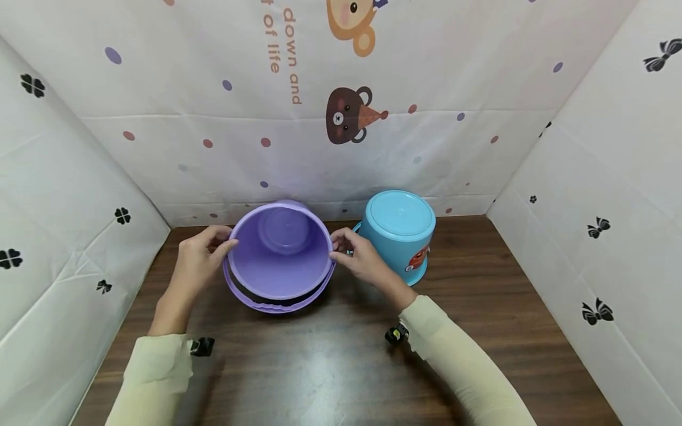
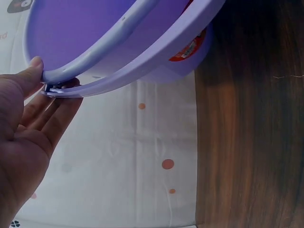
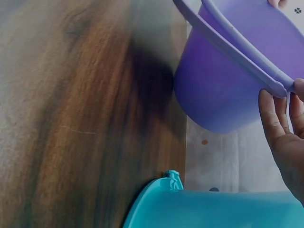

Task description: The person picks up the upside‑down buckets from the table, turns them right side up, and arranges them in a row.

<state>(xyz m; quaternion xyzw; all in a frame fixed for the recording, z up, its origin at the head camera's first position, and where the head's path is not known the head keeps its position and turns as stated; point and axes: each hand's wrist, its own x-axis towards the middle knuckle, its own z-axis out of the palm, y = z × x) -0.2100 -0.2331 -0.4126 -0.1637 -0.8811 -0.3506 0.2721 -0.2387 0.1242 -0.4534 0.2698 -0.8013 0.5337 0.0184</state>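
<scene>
The left hand [image 1: 199, 255] pinches the rim [image 1: 279, 297] of the purple bucket [image 1: 282, 257] at its 9 o'clock, and the right hand [image 1: 358, 255] pinches it at 3 o'clock. The bucket thus lies directly between them: toward 3 o'clock from the left hand, toward 9 from the right, with neither clearly nearer. Its long axis runs away from the person, the mouth tilted toward 6 o'clock and the base toward 12.

Both grips are narrow, with only the wall and the handle end between thumb and fingers. In the left wrist view the thumb lies on the rim while the other fingers reach round below, by the handle joint. The right wrist view shows a like hold, fingertips under the handle's end; part of that thumb is cut off. The handle [image 1: 279, 309] hangs in an arc from 9 through 6 to 3 o'clock, apart from the rim at its lowest point. Whether the base touches the table [image 1: 314, 367] I cannot tell. A red label [image 2: 190, 46] shows on the bucket's outer side.

At about 2 o'clock from the right hand, near it, a blue bucket [image 1: 401, 234] stands upside down, a red sticker [image 1: 418, 258] on its side. Farther out, toward 12, the patterned backdrop [image 1: 298, 160] rises behind both buckets.
</scene>
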